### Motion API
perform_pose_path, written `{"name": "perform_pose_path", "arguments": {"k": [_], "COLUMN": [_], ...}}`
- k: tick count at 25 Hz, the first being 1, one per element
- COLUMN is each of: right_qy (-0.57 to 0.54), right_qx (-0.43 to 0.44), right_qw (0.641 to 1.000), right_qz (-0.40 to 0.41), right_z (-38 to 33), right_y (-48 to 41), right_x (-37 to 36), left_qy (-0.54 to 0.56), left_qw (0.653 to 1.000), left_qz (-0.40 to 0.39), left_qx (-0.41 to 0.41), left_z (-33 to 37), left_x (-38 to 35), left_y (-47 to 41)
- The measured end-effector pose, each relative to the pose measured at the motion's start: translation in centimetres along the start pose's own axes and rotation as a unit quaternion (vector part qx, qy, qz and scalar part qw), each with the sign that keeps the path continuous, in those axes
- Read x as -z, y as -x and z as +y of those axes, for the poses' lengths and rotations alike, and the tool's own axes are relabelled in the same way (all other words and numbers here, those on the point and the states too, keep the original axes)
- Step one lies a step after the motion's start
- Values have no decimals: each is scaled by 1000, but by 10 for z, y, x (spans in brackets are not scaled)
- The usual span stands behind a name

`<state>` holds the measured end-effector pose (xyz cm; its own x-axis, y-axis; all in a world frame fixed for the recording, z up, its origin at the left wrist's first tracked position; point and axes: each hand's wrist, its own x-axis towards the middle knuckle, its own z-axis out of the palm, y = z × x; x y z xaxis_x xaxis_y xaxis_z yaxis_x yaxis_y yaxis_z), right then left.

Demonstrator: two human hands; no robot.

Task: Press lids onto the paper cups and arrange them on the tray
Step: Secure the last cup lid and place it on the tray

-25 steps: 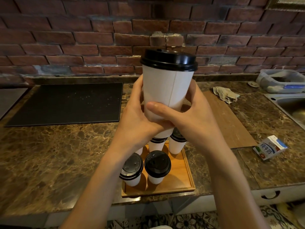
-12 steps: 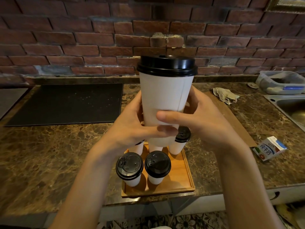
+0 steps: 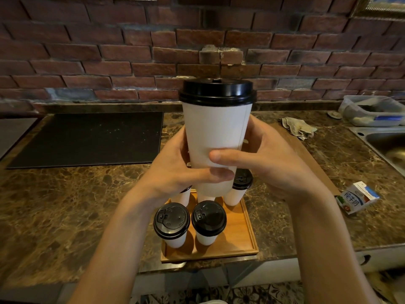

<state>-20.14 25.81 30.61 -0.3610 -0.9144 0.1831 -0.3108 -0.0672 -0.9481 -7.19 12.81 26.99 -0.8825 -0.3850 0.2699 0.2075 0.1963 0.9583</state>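
Marble counter [image 3: 54, 205] below brick wall [image 3: 87, 51]; left hand [image 3: 175, 170] and right hand [image 3: 271, 163] tight around lidded paper cup [image 3: 215, 128] above tray [image 3: 245, 233]

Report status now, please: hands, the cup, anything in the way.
Left hand and right hand both grip the white cup, black lid on, upright above the wooden tray. Lidded cups on tray; its near right corner bare.
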Motion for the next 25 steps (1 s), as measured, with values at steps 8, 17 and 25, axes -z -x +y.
{"name": "perform_pose_path", "arguments": {"k": [8, 17, 25], "right_qy": [46, 107, 53], "right_qx": [-7, 7, 26], "right_qw": [993, 974, 987], "right_qz": [107, 199, 150], "right_z": [-2, 4, -3], "right_y": [2, 2, 1], "right_x": [-17, -34, -18], "left_qy": [-57, -61, -63], "left_qw": [993, 986, 994], "left_qz": [104, 147, 81], "left_qx": [-25, -42, -44], "left_z": [0, -2, 9], "left_x": [-15, -23, -8], "left_y": [-3, -6, -4]}}
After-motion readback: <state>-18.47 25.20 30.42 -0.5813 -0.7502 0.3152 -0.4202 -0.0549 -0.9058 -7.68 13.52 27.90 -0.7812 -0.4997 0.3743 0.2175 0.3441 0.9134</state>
